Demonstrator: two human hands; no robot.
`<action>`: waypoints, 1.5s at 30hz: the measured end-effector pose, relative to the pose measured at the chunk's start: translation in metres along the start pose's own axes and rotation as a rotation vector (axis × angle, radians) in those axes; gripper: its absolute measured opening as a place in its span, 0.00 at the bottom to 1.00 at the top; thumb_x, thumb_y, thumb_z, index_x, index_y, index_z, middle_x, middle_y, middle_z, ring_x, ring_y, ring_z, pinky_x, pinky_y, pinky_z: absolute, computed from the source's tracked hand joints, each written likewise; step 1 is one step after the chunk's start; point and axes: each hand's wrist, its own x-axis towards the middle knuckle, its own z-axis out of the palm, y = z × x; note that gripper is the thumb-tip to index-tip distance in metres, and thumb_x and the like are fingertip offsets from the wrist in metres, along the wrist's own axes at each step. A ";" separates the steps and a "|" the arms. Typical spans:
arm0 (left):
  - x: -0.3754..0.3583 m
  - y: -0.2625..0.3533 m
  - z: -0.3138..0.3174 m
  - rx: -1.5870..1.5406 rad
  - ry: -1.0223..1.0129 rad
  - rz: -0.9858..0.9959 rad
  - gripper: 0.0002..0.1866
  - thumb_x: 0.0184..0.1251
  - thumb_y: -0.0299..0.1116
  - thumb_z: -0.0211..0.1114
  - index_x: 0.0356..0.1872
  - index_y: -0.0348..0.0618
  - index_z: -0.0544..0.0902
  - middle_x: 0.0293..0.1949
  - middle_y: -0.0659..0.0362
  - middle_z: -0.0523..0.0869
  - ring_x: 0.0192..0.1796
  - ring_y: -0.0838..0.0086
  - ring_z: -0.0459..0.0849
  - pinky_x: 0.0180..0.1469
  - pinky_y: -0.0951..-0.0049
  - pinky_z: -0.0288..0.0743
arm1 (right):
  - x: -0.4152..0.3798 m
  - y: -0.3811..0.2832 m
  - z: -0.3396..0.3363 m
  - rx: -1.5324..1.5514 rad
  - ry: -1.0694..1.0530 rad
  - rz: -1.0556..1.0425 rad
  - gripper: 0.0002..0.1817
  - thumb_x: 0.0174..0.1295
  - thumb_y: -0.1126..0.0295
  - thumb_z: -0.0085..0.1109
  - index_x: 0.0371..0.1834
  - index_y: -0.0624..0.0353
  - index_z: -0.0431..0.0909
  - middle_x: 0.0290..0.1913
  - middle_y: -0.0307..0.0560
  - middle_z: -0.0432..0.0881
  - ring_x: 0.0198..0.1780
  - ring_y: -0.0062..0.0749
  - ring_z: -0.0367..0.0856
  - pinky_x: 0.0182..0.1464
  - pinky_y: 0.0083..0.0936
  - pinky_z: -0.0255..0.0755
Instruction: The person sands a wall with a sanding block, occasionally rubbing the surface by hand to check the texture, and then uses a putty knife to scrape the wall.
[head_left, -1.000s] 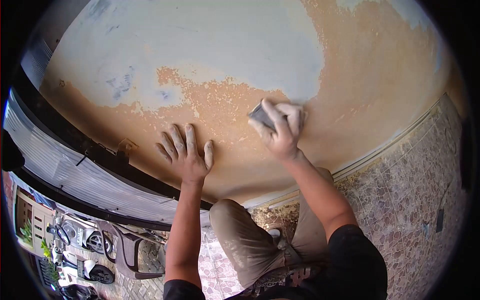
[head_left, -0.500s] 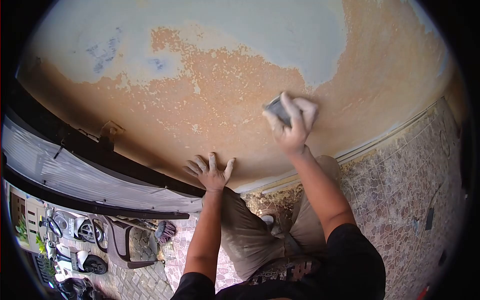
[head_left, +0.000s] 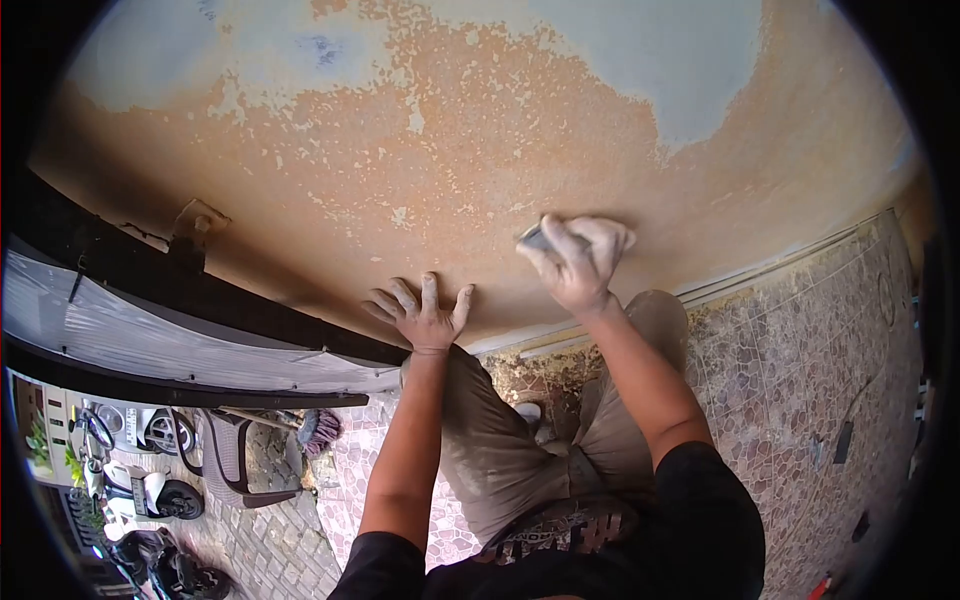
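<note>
A wall (head_left: 330, 170) with worn orange paint and pale patches fills the upper view. My right hand (head_left: 585, 260) grips a dark grey block (head_left: 538, 239) and presses it to the orange surface, below the large pale patch. Farther left and a little lower, my left hand (head_left: 428, 315) lies against the wall with its fingers spread and nothing in it. Dust whitens the fingers of both hands.
A dark-edged metal frame with a translucent sheet (head_left: 180, 335) runs along the left. A brown chair (head_left: 232, 460), a mop head (head_left: 319, 431) and parked motorbikes (head_left: 150, 492) are at lower left. Patterned paving (head_left: 770, 390) stretches right of my knees.
The view has tilted down, so the wall's patches sit higher. My right hand has moved down the wall with the block. My left hand stays spread on the wall.
</note>
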 end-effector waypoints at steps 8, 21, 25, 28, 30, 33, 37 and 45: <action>-0.003 0.001 0.004 -0.024 0.015 -0.031 0.48 0.64 0.70 0.67 0.82 0.64 0.63 0.87 0.44 0.39 0.84 0.27 0.32 0.75 0.16 0.27 | 0.002 -0.028 0.026 0.066 0.106 0.062 0.30 0.53 0.58 0.84 0.62 0.43 0.87 0.48 0.33 0.74 0.47 0.29 0.73 0.53 0.34 0.65; 0.001 0.004 0.000 0.002 0.006 -0.001 0.50 0.67 0.67 0.65 0.85 0.59 0.58 0.87 0.42 0.40 0.85 0.29 0.33 0.77 0.19 0.27 | 0.054 -0.023 0.026 0.162 0.297 0.303 0.30 0.54 0.62 0.84 0.62 0.50 0.86 0.48 0.37 0.74 0.49 0.30 0.72 0.54 0.32 0.65; 0.001 0.005 0.000 -0.013 0.024 0.012 0.48 0.67 0.66 0.66 0.84 0.59 0.60 0.87 0.43 0.40 0.85 0.30 0.34 0.77 0.19 0.27 | -0.036 -0.031 0.005 0.063 -0.143 -0.165 0.32 0.52 0.57 0.84 0.63 0.42 0.86 0.45 0.31 0.75 0.49 0.28 0.72 0.55 0.35 0.63; 0.002 0.008 0.001 -0.020 0.021 -0.012 0.47 0.66 0.66 0.66 0.83 0.59 0.62 0.87 0.43 0.41 0.85 0.30 0.34 0.77 0.19 0.26 | -0.019 -0.022 0.007 0.079 -0.127 -0.055 0.34 0.49 0.56 0.85 0.63 0.41 0.86 0.44 0.30 0.75 0.49 0.27 0.72 0.55 0.35 0.61; -0.002 0.008 0.002 -0.010 0.024 -0.013 0.47 0.67 0.66 0.66 0.83 0.59 0.63 0.87 0.43 0.41 0.85 0.31 0.34 0.77 0.19 0.27 | 0.029 -0.017 0.012 0.145 0.142 0.235 0.34 0.51 0.64 0.86 0.64 0.53 0.84 0.48 0.39 0.74 0.50 0.29 0.73 0.52 0.33 0.67; 0.000 0.007 0.003 -0.018 0.040 -0.001 0.46 0.67 0.66 0.66 0.82 0.59 0.63 0.87 0.43 0.40 0.85 0.31 0.33 0.77 0.19 0.27 | 0.113 -0.010 0.012 0.287 0.354 0.387 0.32 0.59 0.71 0.81 0.66 0.66 0.79 0.55 0.48 0.70 0.51 0.31 0.73 0.42 0.25 0.78; 0.002 0.008 0.001 -0.031 0.053 -0.002 0.46 0.67 0.66 0.66 0.82 0.59 0.64 0.87 0.43 0.41 0.85 0.31 0.34 0.77 0.20 0.27 | 0.054 -0.021 0.023 0.085 0.162 0.049 0.31 0.59 0.63 0.81 0.66 0.55 0.82 0.51 0.40 0.73 0.50 0.28 0.73 0.50 0.29 0.71; -0.003 0.008 0.002 -0.007 0.029 -0.009 0.46 0.67 0.66 0.66 0.82 0.58 0.64 0.87 0.43 0.41 0.85 0.32 0.34 0.77 0.20 0.27 | 0.035 -0.011 -0.007 0.020 0.003 0.080 0.30 0.55 0.64 0.83 0.62 0.54 0.86 0.52 0.39 0.74 0.50 0.29 0.74 0.53 0.34 0.68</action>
